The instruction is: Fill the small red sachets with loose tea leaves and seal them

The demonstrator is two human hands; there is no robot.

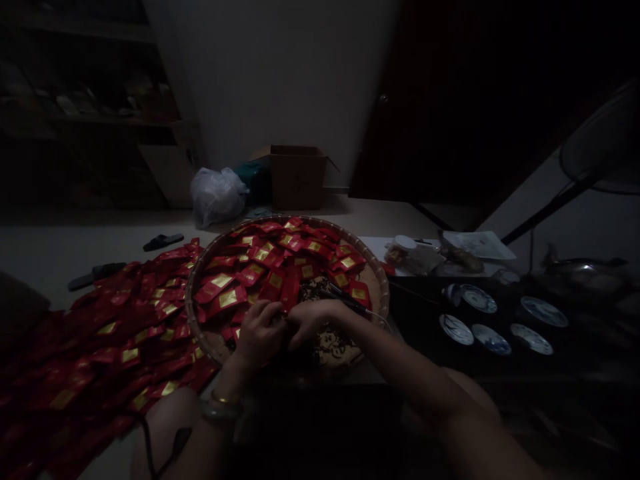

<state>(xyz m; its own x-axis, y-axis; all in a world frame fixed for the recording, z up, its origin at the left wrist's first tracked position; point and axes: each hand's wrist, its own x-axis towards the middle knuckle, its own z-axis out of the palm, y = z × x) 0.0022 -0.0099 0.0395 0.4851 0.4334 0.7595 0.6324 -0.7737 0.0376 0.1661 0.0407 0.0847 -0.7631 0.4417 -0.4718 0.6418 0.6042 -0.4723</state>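
Red packets [265, 255] lie in the round woven tray [374, 283], long axes pointing many ways; left hand [263, 331] and right hand [311, 321] meet curled near its front; I cannot tell what they grip.

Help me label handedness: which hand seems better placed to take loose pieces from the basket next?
Probably the right hand: it lies nearer the loose pieces; the left hand is farther off, beside red packets. It is too dark to tell what either holds.
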